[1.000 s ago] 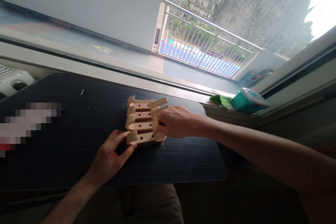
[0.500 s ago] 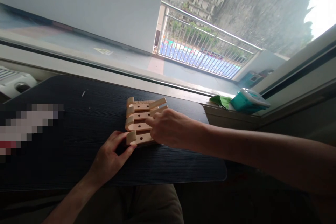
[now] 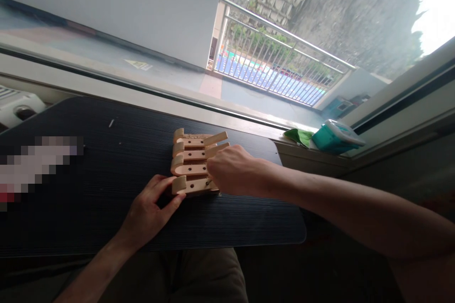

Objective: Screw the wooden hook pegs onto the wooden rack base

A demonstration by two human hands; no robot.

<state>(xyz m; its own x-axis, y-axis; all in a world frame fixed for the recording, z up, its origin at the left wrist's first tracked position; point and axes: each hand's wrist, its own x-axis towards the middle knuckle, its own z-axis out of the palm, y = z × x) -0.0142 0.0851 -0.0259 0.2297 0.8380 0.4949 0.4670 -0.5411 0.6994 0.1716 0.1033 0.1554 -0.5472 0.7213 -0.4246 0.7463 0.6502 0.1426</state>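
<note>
A: Where are the strips [image 3: 195, 155]?
B: Around the middle of the bench [image 3: 249, 222], four of them, one behind another going away from the person. Their long axes run roughly left to right, hooked ends to the left.

A: Which hand is nearer to the near strip [image 3: 199, 185]?
B: Both are on it or right above it. The left hand [image 3: 151, 210] comes from the near left and pinches the hooked end [image 3: 179, 184], thumb on the near side, fingers on the far side.

A: And the right hand [image 3: 229, 169]?
B: Curled into a fist over the right-hand part of the strips, its arm reaching in from the right. A thin shaft [image 3: 208, 183] pokes out beneath it. The fist looks closed round that, but the grip itself is hidden.

A: So which relation counts most?
B: I'd judge the shaft against the near strip. The strip lies just below and to the left of the fist, its right end angled slightly away from the person. The shaft meets its upper face towards that right end.

A: Is the tip in a hole?
B: Can't tell; it's too small. The strip's other hole [image 3: 192, 186] shows plainly, between the shaft and the hooked end.
</note>
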